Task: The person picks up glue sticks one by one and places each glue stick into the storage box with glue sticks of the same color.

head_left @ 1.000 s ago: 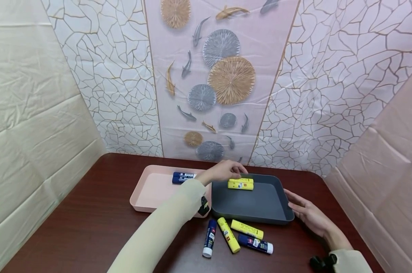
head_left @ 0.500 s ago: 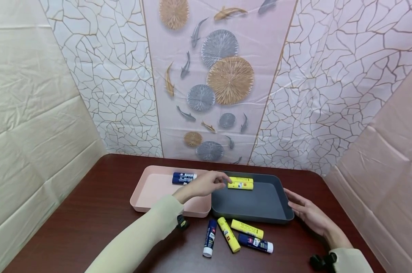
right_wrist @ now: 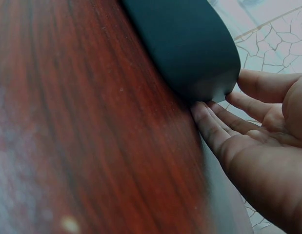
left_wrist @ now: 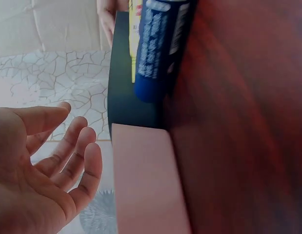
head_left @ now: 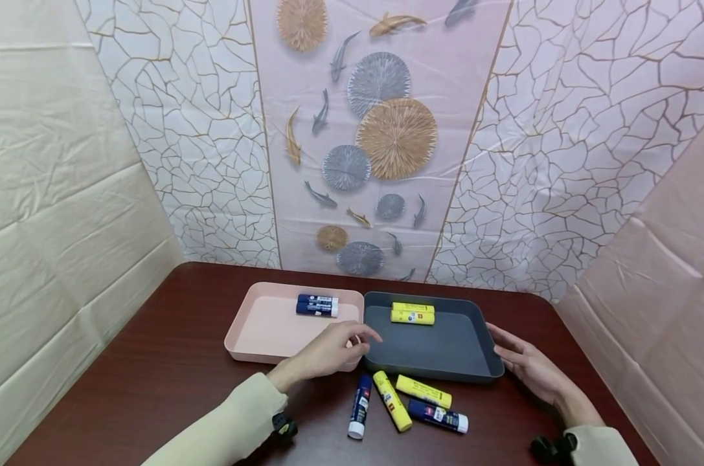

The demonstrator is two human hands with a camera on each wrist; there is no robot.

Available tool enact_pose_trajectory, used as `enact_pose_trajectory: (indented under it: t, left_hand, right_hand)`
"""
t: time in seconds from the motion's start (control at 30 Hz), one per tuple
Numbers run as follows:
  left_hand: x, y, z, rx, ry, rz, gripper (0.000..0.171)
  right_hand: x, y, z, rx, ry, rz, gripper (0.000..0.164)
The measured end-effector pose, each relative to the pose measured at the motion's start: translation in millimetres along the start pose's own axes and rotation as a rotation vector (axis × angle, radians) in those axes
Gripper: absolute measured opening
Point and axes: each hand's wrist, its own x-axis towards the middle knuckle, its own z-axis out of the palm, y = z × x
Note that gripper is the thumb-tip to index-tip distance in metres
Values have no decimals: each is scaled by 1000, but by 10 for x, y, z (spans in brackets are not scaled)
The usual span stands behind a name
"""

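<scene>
My left hand (head_left: 328,353) hovers over the front right corner of the pink tray (head_left: 261,327), fingers loosely bent with nothing between them. In the left wrist view, that hand (left_wrist: 48,170) is apart from the tray wall. My right hand (head_left: 529,369) touches the right end of the dark grey tray (head_left: 445,353) with extended fingers, also visible on the tray wall in the right wrist view. Two blue glue sticks (head_left: 317,305) lie side by side in the pink tray. Two yellow glue sticks (head_left: 412,313) lie together in the grey one.
In front of the trays lie a blue glue stick (head_left: 360,408), a slanted yellow glue stick (head_left: 392,401), another yellow glue stick (head_left: 424,391) and another blue glue stick (head_left: 437,415). They rest on the dark red wooden table (head_left: 124,388). Patterned cloth walls surround the table.
My left hand has drawn back from above the yellow glue sticks in the grey tray, toward me and left, to the pink tray's front corner. My right hand stays at the grey tray.
</scene>
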Motion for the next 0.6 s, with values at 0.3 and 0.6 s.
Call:
enact_pose_trajectory:
  t: [0.3, 0.6]
  left_hand:
    - [-198, -33, 41, -3, -1, -13, 24]
    - [-339, 15, 129, 35, -13, -34, 24]
  right_hand:
    - [25, 15, 9, -1, 6, 2, 68]
    - [9, 2, 8, -3, 8, 4, 68]
